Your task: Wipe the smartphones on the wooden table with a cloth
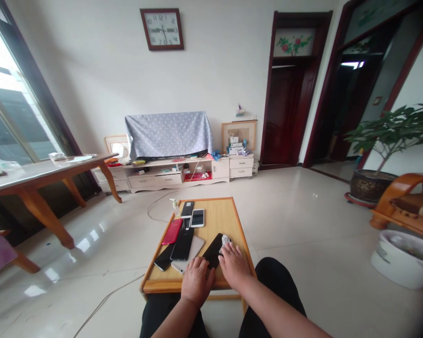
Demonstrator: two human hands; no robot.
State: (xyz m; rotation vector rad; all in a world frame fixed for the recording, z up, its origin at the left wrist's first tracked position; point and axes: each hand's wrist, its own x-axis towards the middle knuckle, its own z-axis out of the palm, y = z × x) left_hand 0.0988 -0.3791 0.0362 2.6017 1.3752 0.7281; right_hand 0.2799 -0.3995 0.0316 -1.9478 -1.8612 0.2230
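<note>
A low wooden table (229, 220) stands in front of my knees with several phones lying on it. My left hand (196, 280) rests on the near end of a black phone (214, 249), fingers curled over its edge. My right hand (234, 264) presses a small white cloth (225, 241) onto the same phone, fingers bent over it. Left of these lie another black phone (182, 244), a red phone (172, 231), a white phone (198, 218) and a pale tablet-like device (193, 251) under the others. A small bottle (175, 205) stands at the far left corner.
A cable (105, 298) runs over the tiled floor to the left. A wooden desk (38, 180) is at the left, a TV cabinet (169, 173) with a covered screen at the back, a potted plant (377, 178), a wooden chair (405, 206) and a white basin (405, 258) at the right.
</note>
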